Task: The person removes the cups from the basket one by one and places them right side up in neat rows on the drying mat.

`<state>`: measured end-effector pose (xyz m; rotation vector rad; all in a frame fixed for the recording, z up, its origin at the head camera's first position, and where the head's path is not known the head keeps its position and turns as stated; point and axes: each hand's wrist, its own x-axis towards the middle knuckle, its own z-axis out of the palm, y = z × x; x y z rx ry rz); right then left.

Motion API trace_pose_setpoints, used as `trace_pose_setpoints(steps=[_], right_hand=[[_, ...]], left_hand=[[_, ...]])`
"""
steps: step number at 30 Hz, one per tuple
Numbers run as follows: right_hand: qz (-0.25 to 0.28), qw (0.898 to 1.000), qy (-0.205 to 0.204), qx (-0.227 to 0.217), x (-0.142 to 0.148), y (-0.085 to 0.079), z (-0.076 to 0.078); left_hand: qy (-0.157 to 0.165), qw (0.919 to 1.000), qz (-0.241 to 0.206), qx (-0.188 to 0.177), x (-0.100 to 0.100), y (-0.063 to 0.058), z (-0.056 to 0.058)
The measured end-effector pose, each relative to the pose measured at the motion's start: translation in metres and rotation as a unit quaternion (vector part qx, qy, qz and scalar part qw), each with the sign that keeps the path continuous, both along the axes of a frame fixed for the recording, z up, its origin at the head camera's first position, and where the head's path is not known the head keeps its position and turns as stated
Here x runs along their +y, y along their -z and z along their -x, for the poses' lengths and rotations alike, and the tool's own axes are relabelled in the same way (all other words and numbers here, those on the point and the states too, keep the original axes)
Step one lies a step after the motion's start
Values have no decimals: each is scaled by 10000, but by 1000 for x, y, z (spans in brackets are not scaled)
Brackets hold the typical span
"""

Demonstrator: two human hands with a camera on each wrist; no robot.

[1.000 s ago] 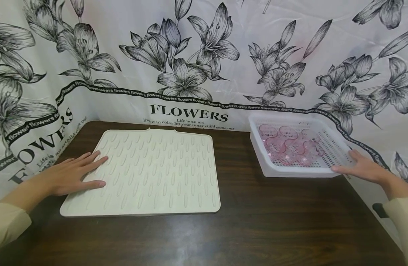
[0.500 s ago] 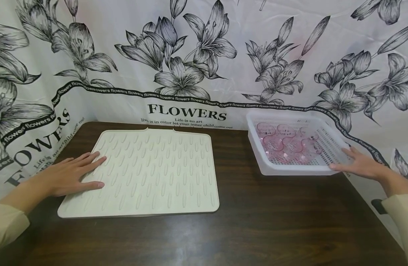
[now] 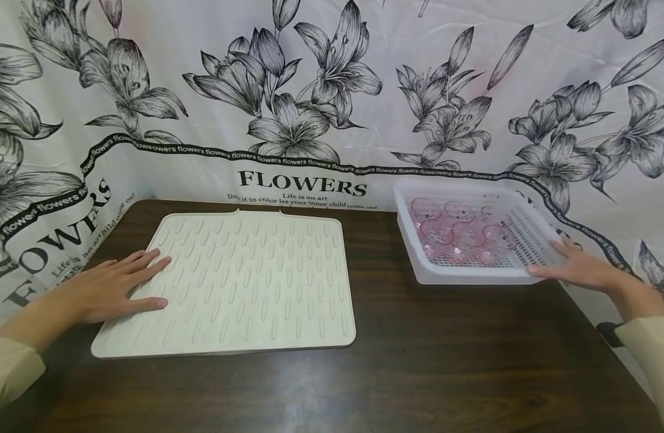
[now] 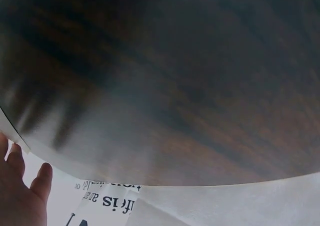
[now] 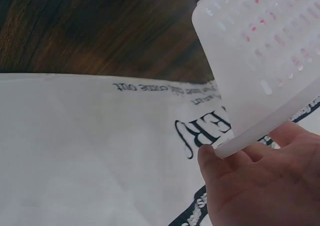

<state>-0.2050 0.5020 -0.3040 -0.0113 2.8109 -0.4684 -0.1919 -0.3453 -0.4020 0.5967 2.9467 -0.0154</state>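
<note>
We have our left hand (image 3: 101, 291) lying flat on the near left part of the cream ridged mat (image 3: 240, 282), fingers straight and slightly spread, pressing it onto the dark tabletop (image 3: 418, 361). To the right of the mat, well apart from it, sits the white slotted basket (image 3: 418, 252) with several pink glass cups (image 3: 456, 234) inside, hard against the flower-printed backdrop (image 3: 310, 90). Our right hand (image 3: 578, 267) is at the basket's near right corner; in the right wrist view the fingers (image 5: 220, 161) curl under its rim, thumb on the outer side, so we judge it a light grip rather than a mere touch. To handle the basket well we would keep it level and move it low and slowly toward the mat, since the cups stand loose and touching and could knock together. We would also keep the flat hand's weight on the mat so that it does not creep.
</note>
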Motion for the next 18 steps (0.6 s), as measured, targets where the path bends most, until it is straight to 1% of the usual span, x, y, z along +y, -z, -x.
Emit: trace_pose_setpoints(steps=[6,8,10,18], right_hand=[[63,10000,-49,-6,-14,-3,0],[21,10000,-38,-34,-18,-4,1],[-20,10000,-26,-66,-21,-5,2],[-113,9998,-25,-132,-27,-4,4]], left_hand=[[15,10000,-6,49,-1,1,-1],[-19,10000,-24,31,-2,1,-1],[14,10000,-23,74,-2,2,-2],[30,10000,-2,82,-1,1,-1]])
